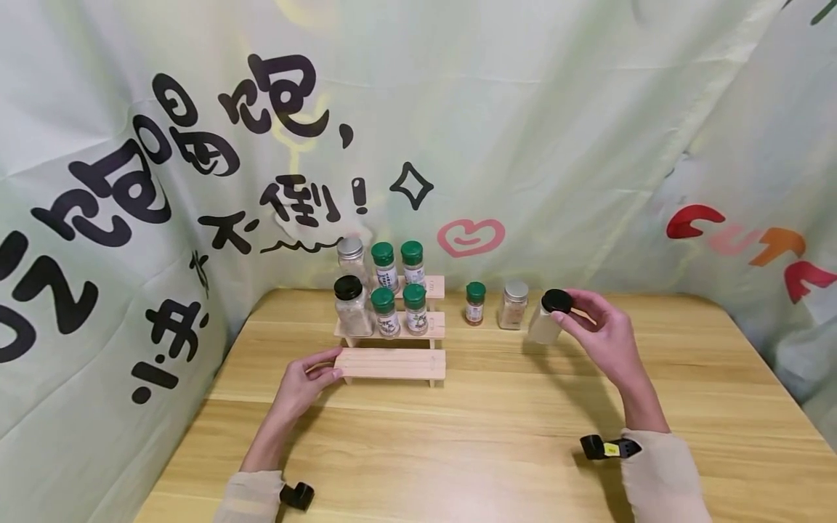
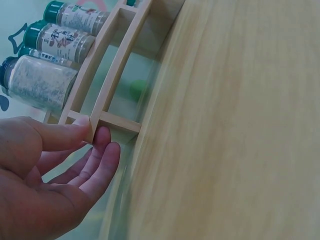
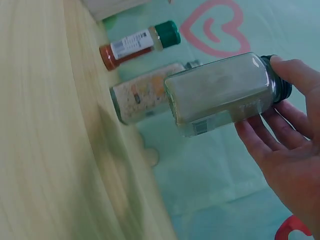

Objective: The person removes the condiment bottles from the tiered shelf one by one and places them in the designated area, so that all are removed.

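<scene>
Black caps the glass jar [image 1: 543,328] that the right hand [image 1: 600,335] grips round its top, lifted off the bench [image 1: 497,443]. Just left of that hand stand a silver-lidded jar [image 1: 513,308] and, farther from it, a small green-capped bottle [image 1: 474,306]. The left hand [image 1: 302,383] pinches the wooden rack [image 1: 392,365] by its lowest tier's left end; capped bottles [image 1: 387,324] stand on it beyond that hand.

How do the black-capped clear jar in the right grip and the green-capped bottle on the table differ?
The black-capped clear squarish jar is bigger than the green-capped clear round bottle. The jar is held by its black cap in the right grip; the bottle stands untouched on the pale wooden table. The jar looks pale inside, the bottle reddish. Both are see-through and capped.
</scene>
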`<state>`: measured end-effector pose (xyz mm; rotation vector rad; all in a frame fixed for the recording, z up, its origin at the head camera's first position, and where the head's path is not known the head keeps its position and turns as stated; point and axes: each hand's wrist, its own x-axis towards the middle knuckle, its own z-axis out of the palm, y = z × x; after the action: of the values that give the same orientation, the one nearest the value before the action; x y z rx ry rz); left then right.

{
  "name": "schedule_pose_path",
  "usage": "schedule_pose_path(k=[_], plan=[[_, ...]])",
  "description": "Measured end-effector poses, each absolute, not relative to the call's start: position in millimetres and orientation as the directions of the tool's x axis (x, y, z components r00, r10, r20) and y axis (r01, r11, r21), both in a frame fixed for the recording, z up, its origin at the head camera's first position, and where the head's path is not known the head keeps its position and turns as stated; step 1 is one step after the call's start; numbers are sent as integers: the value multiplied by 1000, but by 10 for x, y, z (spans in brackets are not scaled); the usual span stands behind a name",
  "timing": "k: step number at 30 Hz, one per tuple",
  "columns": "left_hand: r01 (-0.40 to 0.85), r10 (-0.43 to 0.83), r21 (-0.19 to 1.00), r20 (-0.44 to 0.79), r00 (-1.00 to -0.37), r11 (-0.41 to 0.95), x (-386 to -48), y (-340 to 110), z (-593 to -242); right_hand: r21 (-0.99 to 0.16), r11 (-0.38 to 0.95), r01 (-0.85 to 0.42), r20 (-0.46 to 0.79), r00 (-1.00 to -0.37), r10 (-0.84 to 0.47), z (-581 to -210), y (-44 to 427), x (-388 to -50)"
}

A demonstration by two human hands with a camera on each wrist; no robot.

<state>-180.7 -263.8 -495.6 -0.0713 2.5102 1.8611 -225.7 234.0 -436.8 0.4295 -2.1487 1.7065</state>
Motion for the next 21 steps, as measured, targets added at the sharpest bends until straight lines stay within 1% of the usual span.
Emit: schedule_pose_path(k=[3, 6, 9, 13, 21], plan=[[-48, -31, 957, -41, -999, 286, -1798, -2631, -4960, -871, 206, -446, 453, -891, -16, -4403, 2389, -2297], [-47, -32, 957, -40, -999, 287, -1792, -2621, -4962, -886, 147, -441, 444, -896, -14, -4430, 2423, -2337], [-42, -29, 955, -35, -999, 295, -1796, -2621, -4961, -891, 133, -433, 435, -900, -16, -4456, 2458, -2380], [-49, -36, 957, -40, -999, 286, -1774, -2635, -4968, -890, 185, -417, 418, -908, -37, -4498, 2507, -2456], [-43, -31, 958, -36, -999, 285, -1788, -2636, -4958, -896, 177, -408, 403, -913, -65, -4574, 2636, -2620]])
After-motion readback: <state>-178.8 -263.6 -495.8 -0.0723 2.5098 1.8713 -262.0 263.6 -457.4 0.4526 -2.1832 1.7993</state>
